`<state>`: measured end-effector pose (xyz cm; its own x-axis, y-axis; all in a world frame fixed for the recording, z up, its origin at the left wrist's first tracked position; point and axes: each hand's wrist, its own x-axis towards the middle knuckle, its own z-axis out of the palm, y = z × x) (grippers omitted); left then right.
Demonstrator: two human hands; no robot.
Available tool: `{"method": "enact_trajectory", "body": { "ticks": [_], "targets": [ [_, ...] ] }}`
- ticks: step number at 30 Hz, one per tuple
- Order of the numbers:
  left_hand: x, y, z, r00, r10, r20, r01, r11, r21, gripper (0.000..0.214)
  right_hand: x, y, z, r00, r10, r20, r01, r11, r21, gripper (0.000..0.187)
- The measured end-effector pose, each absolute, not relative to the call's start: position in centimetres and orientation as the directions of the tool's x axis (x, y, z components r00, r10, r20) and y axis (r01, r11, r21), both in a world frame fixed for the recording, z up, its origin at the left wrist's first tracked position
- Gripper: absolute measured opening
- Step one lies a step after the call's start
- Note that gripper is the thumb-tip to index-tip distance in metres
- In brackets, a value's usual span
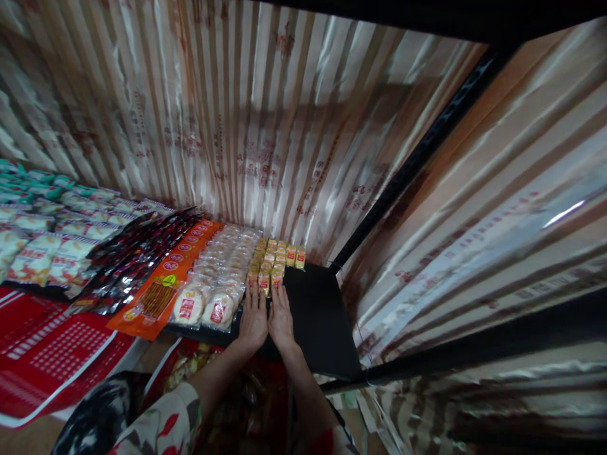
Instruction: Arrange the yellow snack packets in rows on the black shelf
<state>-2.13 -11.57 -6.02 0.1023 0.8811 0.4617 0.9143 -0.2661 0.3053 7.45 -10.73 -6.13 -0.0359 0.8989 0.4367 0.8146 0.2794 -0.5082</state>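
Note:
My left hand (253, 318) and my right hand (281, 318) lie side by side, fingers stretched flat on the black shelf (322, 322). Their fingertips touch the near end of a block of small yellow snack packets (275, 256) laid in rows. Left of my left hand sit rows of round white cakes in clear wrappers (215, 278). Neither hand holds anything.
Orange flat packets (165, 278), dark red glossy packets (137, 253) and white and green bags (47, 234) fill the shelf to the left. A red printed sheet (42, 347) lies at the near left. Striped paper lines the back wall (246, 114) and right side. A snack bag (190, 370) sits below.

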Motion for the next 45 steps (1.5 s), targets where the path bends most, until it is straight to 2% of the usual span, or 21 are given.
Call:
{"method": "enact_trajectory", "body": {
  "ticks": [8,29,36,45],
  "targets": [
    [-1.6,-10.9,-5.5,0.106,0.885,0.452,0.933,-0.247,0.263,0.048,7.9,-9.8,-6.3,-0.039,0.902,0.43,0.809,0.281,-0.516,0.055],
    [-1.4,-9.7,-4.6,0.113,0.884,0.453,0.91,-0.275,0.309,0.05,8.1,-8.4,-5.6,-0.016,0.903,0.429,0.783,0.279,-0.556,0.058],
    [-1.6,-9.3,-5.2,0.136,0.883,0.449,0.907,-0.293,0.302,0.052,8.3,-8.1,-6.0,-0.016,0.895,0.445,0.773,0.294,-0.562,0.062],
    [-1.7,-9.2,-5.2,0.133,0.887,0.442,0.918,-0.278,0.281,0.05,8.1,-7.9,-5.5,-0.023,0.904,0.427,0.791,0.278,-0.545,0.058]
  ]
}}
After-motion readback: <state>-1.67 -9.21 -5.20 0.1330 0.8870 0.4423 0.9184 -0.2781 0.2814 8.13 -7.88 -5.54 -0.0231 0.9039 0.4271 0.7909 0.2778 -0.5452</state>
